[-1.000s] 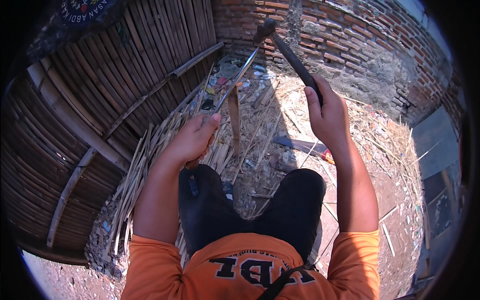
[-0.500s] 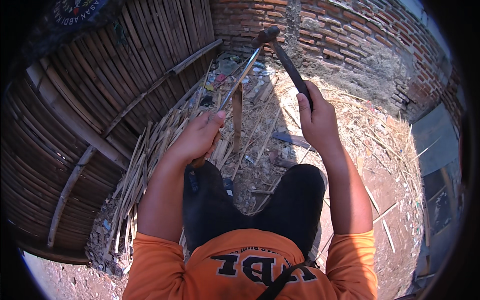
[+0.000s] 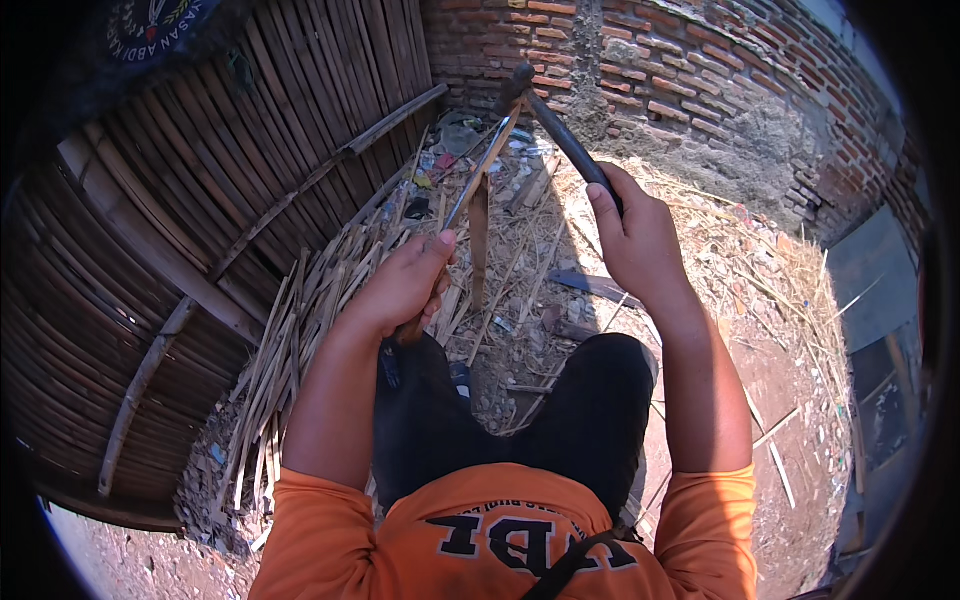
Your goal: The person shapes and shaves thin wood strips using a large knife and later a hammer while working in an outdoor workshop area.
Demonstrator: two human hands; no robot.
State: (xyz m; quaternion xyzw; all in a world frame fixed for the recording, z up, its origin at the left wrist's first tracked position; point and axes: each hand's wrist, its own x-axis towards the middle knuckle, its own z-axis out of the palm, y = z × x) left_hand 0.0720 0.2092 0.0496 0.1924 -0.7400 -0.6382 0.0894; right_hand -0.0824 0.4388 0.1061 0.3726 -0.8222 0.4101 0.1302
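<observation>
Two hands: your left hand (image 3: 405, 287), just left of centre toward 9 o'clock, is wrapped around the long blade's handle; your right hand (image 3: 640, 238), at 2 o'clock, is closed around the hammer's handle with its thumb laid along it.
Shirt lettering: your orange shirt (image 3: 440, 515), at 6 o'clock, bears large dark block letters edged in white, with a curved line of small letters above them.
Emblem: one round dark emblem (image 3: 155, 28) at 10 o'clock, with pale lettering curving around its rim.
Long blade: one (image 3: 480, 175), its long axis running from your left fist toward 1 o'clock; its brown handle end shows below that fist.
Hammer: one (image 3: 570, 150), its dark handle slanting from your right fist toward 11 o'clock; its head, at 12 o'clock, overlaps the blade's far end, though you cannot tell whether they touch.
Brown strip: one flat piece (image 3: 479, 250) beneath the blade, its long axis from 12 to 6 o'clock.
Ground: a dark flat blade (image 3: 590, 285) lies at 3 o'clock, partly hidden by your right forearm; pale strips (image 3: 285, 370), too many to count, lie heaped at 9 o'clock.
Two walls: slatted wall (image 3: 215, 170) at 10, brick wall (image 3: 690, 75) at 1 o'clock.
</observation>
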